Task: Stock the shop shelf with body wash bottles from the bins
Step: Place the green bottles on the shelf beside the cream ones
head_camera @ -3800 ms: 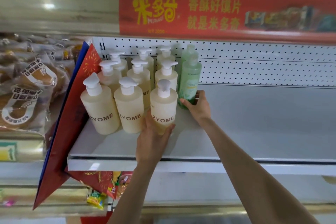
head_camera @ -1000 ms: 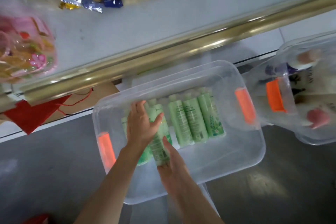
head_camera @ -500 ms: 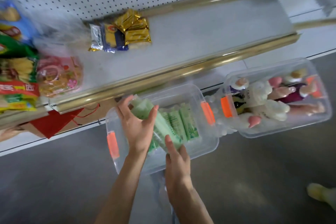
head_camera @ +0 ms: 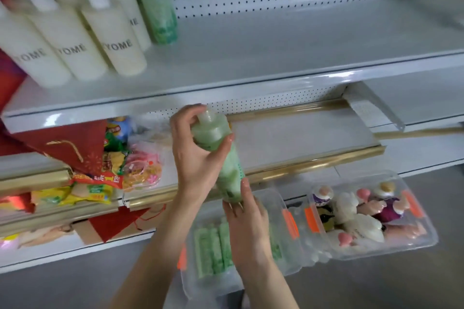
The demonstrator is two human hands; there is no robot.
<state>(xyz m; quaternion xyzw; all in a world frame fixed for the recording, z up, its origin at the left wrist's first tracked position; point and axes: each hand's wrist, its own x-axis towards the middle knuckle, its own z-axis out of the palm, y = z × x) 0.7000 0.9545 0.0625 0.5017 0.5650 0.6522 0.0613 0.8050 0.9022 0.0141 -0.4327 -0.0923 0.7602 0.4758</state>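
The green bottle (head_camera: 227, 168) has risen clear of the bin (head_camera: 292, 256) to the lower shelf's gold rail (head_camera: 326, 160). The left hand (head_camera: 195, 158) grips its shoulder, and the right hand (head_camera: 248, 228) touches its base with straight fingers.

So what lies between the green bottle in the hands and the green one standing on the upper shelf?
In the head view, only the upper shelf, its white front edge and bare board, separates the held green bottle from the standing green bottle.
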